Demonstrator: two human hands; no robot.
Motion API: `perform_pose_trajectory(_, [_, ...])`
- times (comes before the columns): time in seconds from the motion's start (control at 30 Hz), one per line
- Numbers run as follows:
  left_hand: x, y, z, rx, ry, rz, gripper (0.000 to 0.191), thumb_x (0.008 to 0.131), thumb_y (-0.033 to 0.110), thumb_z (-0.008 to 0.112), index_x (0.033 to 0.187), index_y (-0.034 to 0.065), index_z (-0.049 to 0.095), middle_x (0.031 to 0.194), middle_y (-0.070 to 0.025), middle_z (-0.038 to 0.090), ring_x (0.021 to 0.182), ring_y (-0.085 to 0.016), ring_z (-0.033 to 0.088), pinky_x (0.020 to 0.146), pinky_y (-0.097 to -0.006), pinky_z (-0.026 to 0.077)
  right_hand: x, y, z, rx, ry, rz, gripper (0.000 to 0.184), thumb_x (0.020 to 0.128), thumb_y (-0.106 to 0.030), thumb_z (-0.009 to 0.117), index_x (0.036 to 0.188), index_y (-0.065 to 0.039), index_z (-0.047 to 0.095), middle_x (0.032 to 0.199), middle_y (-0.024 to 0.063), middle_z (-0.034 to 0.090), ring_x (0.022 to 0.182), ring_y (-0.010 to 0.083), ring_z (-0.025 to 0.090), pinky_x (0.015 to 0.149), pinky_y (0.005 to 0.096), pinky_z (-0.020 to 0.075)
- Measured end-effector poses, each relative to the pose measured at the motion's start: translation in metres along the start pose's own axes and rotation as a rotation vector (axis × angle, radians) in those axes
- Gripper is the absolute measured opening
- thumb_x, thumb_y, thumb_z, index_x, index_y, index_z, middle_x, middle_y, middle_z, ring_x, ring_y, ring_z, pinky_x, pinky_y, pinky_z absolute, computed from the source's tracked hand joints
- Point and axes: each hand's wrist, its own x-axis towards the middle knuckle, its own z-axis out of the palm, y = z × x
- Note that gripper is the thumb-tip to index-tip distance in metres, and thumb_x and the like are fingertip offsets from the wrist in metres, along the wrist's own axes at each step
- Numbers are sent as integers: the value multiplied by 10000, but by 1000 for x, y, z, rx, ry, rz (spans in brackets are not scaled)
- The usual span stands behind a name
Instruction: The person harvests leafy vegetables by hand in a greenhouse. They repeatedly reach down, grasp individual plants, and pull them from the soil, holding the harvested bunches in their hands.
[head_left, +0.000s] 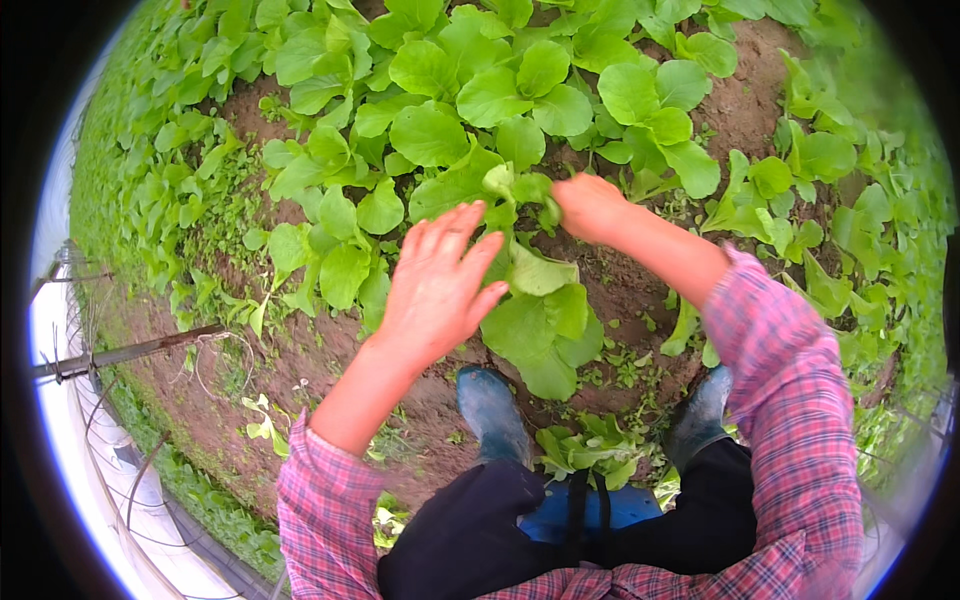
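Note:
My left hand (439, 285) is palm down with its fingers apart, over or against the leaves of a leafy green plant. Facing it, my right hand (589, 206) is curled in a fist at a bunch of crumpled green leaves (534, 191), which it appears to grip; its fingertips are hidden. Between and below the hands, a cluster of broad leaves (544, 337) droops toward my boots, one leaf showing its pale underside. Where its stems join the bunch is covered by other leaves.
Dense rows of leafy greens (427, 135) grow ahead and to both sides. Blue rubber boots (491, 412) stand on brown soil (337, 360). Loose greens (592, 450) lie between them, before a blue object (622, 510) under me. A pole (142, 356) juts in from the left.

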Motion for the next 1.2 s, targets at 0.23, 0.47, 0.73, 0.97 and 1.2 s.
perform_pose_trajectory(0.23, [-150,9,-22,-95,18,-320,447,769,155,656,1177,39,516,1256,-183,486,1133,-356,472,965,-416,383,-280,83,44,390,306,42,232,758,-73,627,969,-49,535,774,198,614,740,401,597,616,429,477])
perform_pose_trajectory(0.47, [-369,72,77,-385,-637,-945,413,860,280,564,1192,37,521,1186,-211,534,1095,-358,505,949,-408,398,-557,124,302,432,127,847,190,776,-167,635,899,-34,576,746,175,635,688,333,629,596,387,486])
perform_pose_trajectory(0.73, [-410,125,152,-637,-574,-1153,426,863,292,561,1195,29,519,1181,-209,540,1093,-349,510,949,-403,399,-557,92,384,757,149,1009,178,782,-173,630,880,-34,578,729,164,631,677,312,623,591,380,483])
perform_pose_trajectory(0.97, [-370,122,136,-640,-401,-1199,437,865,303,558,1197,23,516,1176,-207,545,1092,-341,515,949,-398,400,-479,101,361,862,309,858,171,788,-179,625,862,-33,579,714,155,626,667,293,617,586,373,481])
perform_pose_trajectory(1.2, [-390,171,161,-766,-450,-1446,449,867,314,555,1200,16,514,1171,-205,550,1090,-332,519,949,-394,401,-419,92,357,894,178,872,166,794,-185,621,845,-32,581,699,145,622,657,274,612,581,367,478])
